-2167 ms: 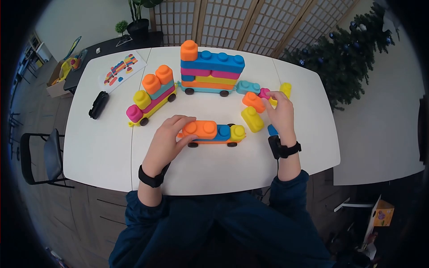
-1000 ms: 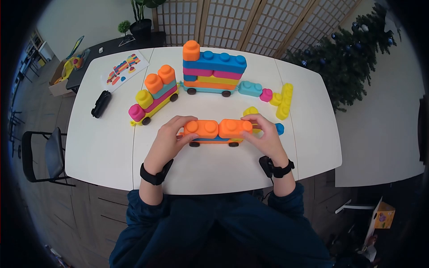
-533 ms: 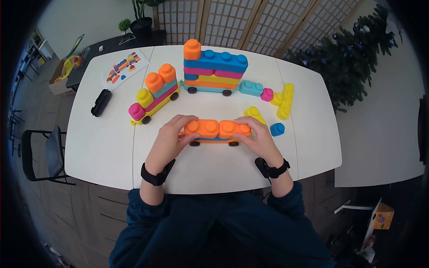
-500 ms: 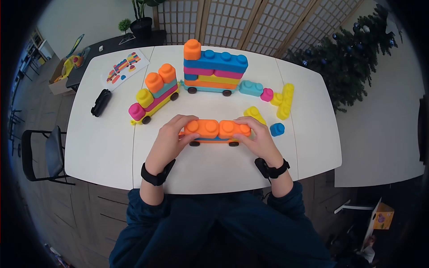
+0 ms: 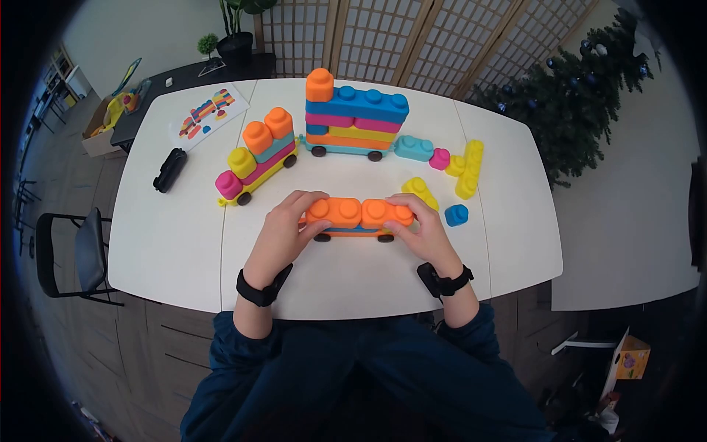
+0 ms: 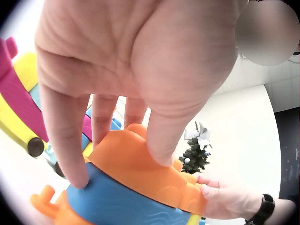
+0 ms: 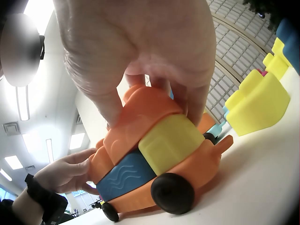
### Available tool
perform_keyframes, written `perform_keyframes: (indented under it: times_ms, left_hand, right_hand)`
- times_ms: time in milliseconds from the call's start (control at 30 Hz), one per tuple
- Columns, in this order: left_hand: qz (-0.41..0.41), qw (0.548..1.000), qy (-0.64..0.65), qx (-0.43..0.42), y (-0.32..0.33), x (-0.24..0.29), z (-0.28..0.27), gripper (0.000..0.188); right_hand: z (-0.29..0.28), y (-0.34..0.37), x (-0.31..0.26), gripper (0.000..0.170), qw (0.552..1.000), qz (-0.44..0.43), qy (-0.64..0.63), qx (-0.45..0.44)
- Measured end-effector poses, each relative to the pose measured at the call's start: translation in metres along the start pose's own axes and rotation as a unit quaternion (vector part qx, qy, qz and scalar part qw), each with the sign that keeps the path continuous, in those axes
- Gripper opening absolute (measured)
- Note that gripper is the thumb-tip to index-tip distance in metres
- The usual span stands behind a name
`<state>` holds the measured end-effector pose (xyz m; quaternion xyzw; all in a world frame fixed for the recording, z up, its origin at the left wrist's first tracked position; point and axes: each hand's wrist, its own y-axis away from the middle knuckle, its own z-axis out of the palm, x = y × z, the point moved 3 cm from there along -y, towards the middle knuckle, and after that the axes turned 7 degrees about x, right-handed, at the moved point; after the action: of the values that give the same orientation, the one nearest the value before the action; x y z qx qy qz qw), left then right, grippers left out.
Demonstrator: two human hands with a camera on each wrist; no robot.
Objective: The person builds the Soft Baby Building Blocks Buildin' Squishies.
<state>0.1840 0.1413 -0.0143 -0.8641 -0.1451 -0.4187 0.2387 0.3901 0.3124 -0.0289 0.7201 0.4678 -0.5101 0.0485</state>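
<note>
My left hand (image 5: 278,234) grips an orange block (image 5: 334,213) from its left end, fingers behind and thumb in front. My right hand (image 5: 433,237) holds a second orange block (image 5: 387,212) by its right end. Both blocks lie end to end on top of an orange wheeled base (image 7: 133,203). Between them and the base, the right wrist view shows a blue block (image 7: 126,176) with wavy lines and a yellow block (image 7: 172,143). The right orange block sits over the yellow one and part of the blue. Black wheels (image 7: 172,193) stand on the table.
Behind stand a tall block wagon (image 5: 357,110) and a yellow-based wagon (image 5: 258,158), joined. To the right lie a yellow block (image 5: 420,193), a blue block (image 5: 456,214), teal (image 5: 414,148) and pink (image 5: 440,158) blocks. A picture sheet (image 5: 210,116) and black case (image 5: 170,170) lie left.
My right hand picked up an orange block from the right, brought it over to the wagon and set it beside the other orange block. The left hand has kept its hold. Little differs since half a second ago.
</note>
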Motion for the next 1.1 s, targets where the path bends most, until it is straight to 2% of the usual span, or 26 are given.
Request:
perform_keyframes:
  times_ms: [233, 367, 433, 533, 600, 667, 733, 800, 867, 900, 967, 1100]
  left_hand:
    - [-0.006, 1.000, -0.020, 0.015, 0.004, 0.000, 0.000, 0.041]
    - [0.004, 0.999, -0.044, -0.005, 0.002, 0.001, -0.004, 0.042]
    - [0.050, 0.996, -0.067, 0.024, 0.003, 0.000, -0.005, 0.046]
    - [0.030, 0.998, -0.042, 0.031, 0.002, 0.004, -0.008, 0.049]
    - [0.031, 0.998, -0.050, 0.023, 0.002, -0.001, -0.009, 0.049]
    - [0.032, 0.998, -0.057, 0.015, 0.002, -0.003, -0.009, 0.049]
    - [-0.006, 1.000, -0.029, 0.008, 0.001, -0.003, -0.008, 0.045]
    - [-0.011, 1.000, -0.027, 0.005, 0.000, -0.003, -0.008, 0.044]
    - [-0.017, 1.000, -0.023, 0.002, 0.000, -0.004, -0.008, 0.044]
    - [-0.018, 1.000, -0.021, -0.002, -0.001, -0.004, -0.007, 0.044]
    - [-0.021, 1.000, -0.017, -0.005, -0.001, -0.004, -0.007, 0.044]
    - [-0.020, 1.000, -0.016, -0.003, 0.000, -0.009, -0.005, 0.046]
  right_hand:
    - [0.002, -0.001, -0.002, 0.038, 1.000, 0.019, -0.010, -0.001]
    - [0.004, -0.001, -0.004, 0.039, 1.000, 0.015, 0.012, -0.011]
    - [0.004, -0.002, -0.005, 0.040, 1.000, 0.014, 0.021, -0.014]
    - [0.000, -0.004, -0.008, 0.041, 1.000, -0.014, 0.027, -0.003]
    - [-0.009, -0.008, -0.008, 0.043, 0.999, 0.050, 0.005, 0.019]
    - [-0.038, -0.021, 0.006, 0.042, 0.994, 0.017, 0.088, 0.068]
    - [-0.061, -0.030, 0.009, 0.040, 0.987, 0.032, 0.128, 0.089]
    - [-0.073, -0.030, 0.013, 0.039, 0.978, 0.047, 0.169, 0.109]
    - [-0.075, -0.028, 0.024, 0.039, 0.947, 0.101, 0.288, 0.095]
    - [-0.071, -0.026, 0.028, 0.039, 0.947, 0.101, 0.288, 0.095]
    - [-0.059, -0.019, 0.043, 0.044, 0.912, 0.202, 0.357, 0.026]
    - [-0.040, -0.014, 0.047, 0.047, 0.890, 0.241, 0.387, -0.003]
